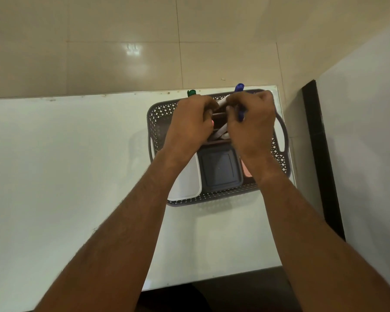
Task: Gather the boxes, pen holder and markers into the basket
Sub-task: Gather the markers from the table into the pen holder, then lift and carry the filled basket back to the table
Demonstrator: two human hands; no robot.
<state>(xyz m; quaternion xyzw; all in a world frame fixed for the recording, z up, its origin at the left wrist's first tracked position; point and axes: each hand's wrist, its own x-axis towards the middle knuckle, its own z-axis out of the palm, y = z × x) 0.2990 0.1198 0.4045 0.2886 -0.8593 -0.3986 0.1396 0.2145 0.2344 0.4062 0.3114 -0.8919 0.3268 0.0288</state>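
A grey perforated basket (pixel 160 113) stands at the table's far right corner. Inside it lie a white box (pixel 188 181), a dark grey box (pixel 220 168) and a pink box (pixel 245 171), mostly hidden by my right wrist. Behind them stands a brown pen holder (pixel 218 118) with a white marker (pixel 222 131) slanting in it. My left hand (pixel 190 122) grips a marker whose green cap (pixel 191 93) sticks out above the fist. My right hand (pixel 251 122) grips a blue marker (pixel 239 88) over the pen holder. Both hands hover close together above the holder.
The white table (pixel 77 165) extends left and toward me. Its far edge and right edge run just beside the basket. Beige floor tiles (pixel 122 41) lie beyond, and a white wall with a black strip (pixel 320 143) stands at the right.
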